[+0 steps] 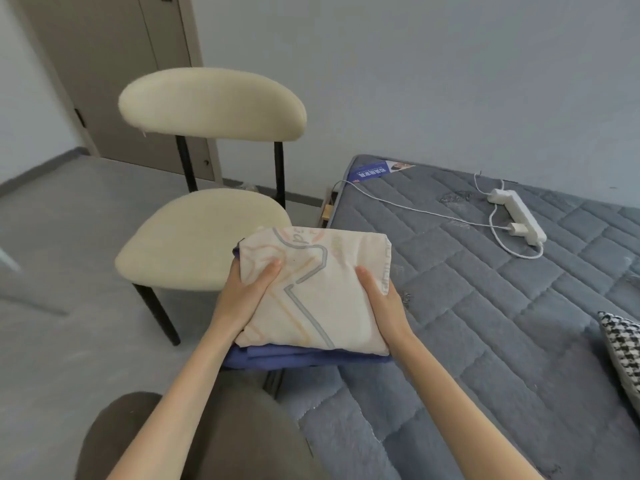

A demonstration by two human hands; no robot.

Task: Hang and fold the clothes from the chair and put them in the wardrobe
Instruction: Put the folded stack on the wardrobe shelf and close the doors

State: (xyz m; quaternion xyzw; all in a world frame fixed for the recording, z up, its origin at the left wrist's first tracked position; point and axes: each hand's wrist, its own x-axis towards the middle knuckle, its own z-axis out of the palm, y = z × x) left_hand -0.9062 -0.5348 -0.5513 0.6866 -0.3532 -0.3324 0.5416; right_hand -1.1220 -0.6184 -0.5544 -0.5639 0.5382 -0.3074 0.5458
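Note:
A folded cream garment (318, 289) with grey and orange lines lies on top of a folded blue garment (294, 356). I hold this stack in the air between the chair and the bed. My left hand (242, 296) grips its left side, thumb on top. My right hand (381, 303) grips the right side the same way. The cream chair (194, 237) with black legs stands just behind the stack, its seat bare. The fingers under the stack are hidden.
A grey quilted mattress (485, 306) fills the right side, with a white power strip (519, 216) and cable on it and a houndstooth cushion (623, 348) at the right edge. A brown door (114, 81) is at the back left. Grey floor lies left.

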